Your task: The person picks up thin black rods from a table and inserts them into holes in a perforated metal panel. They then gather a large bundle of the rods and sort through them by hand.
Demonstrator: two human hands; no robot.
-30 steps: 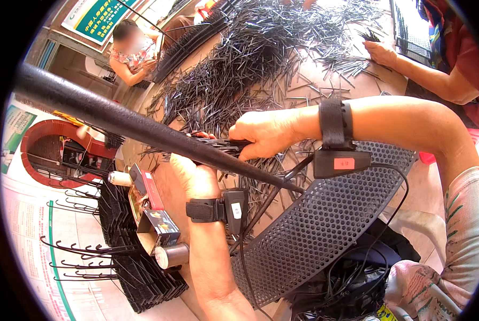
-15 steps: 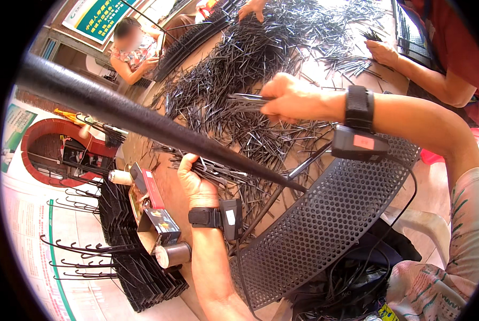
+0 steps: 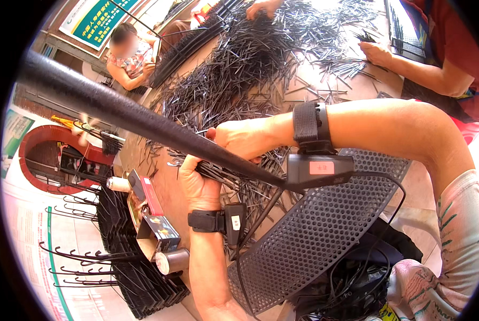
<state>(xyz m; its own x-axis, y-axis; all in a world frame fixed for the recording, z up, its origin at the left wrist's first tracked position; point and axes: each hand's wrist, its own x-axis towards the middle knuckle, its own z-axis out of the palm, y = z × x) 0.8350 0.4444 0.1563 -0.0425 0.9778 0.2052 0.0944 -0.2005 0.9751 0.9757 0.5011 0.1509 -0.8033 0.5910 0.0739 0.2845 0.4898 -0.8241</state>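
My left hand [image 3: 201,186] is closed round a bundle of thin black strips [image 3: 211,171], its thumb lying across them. Just above and beside it is my right hand [image 3: 244,138], its fingers curled. The dark pole [image 3: 148,125] hides much of those fingers, so what they hold cannot be seen. Behind both hands a large loose heap of thin black strips [image 3: 244,64] covers much of the brown table [image 3: 164,208]. Each wrist wears a black strap with a box on it.
A curved black perforated panel [image 3: 314,235] lies close in front of me. At left are a metal can [image 3: 172,261], small boxes [image 3: 159,232] and stacked black hooked parts [image 3: 137,278]. A co-worker's hand [image 3: 376,53] holds strips at far right; another hand [image 3: 263,8] reaches into the heap.
My right hand, which held several strips out over the heap, has come left and down beside my left hand, behind the pole. My left hand has stayed with its bundle.
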